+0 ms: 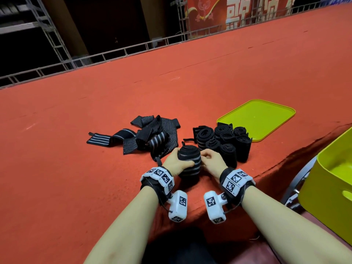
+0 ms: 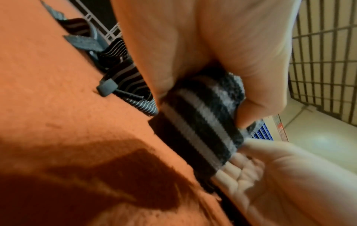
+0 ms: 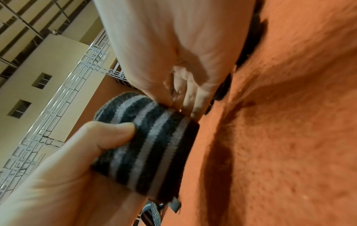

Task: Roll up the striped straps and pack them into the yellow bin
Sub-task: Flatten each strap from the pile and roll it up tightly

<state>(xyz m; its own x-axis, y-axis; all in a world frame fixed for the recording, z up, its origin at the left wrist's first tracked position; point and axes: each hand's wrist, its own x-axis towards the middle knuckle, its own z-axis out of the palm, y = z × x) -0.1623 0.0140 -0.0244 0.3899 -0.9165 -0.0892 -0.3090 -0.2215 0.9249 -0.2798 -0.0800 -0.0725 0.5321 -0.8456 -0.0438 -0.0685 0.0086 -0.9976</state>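
A rolled black strap with grey stripes (image 1: 189,161) stands on the red felt table near its front edge. My left hand (image 1: 178,163) grips its left side, with the thumb (image 3: 108,131) pressed across the stripes. My right hand (image 1: 209,158) pinches the roll's right edge with curled fingertips (image 3: 185,105). The same roll (image 2: 201,131) fills the left wrist view between both hands. A loose pile of unrolled striped straps (image 1: 150,136) lies just behind on the left. Several rolled straps (image 1: 222,141) stand packed together behind on the right. The yellow bin (image 1: 331,180) sits off the table's right edge.
A flat yellow-green tray (image 1: 266,113) lies on the table behind the rolled straps. The table's front edge drops away just right of my right wrist. A metal truss railing (image 1: 114,54) runs along the table's far side.
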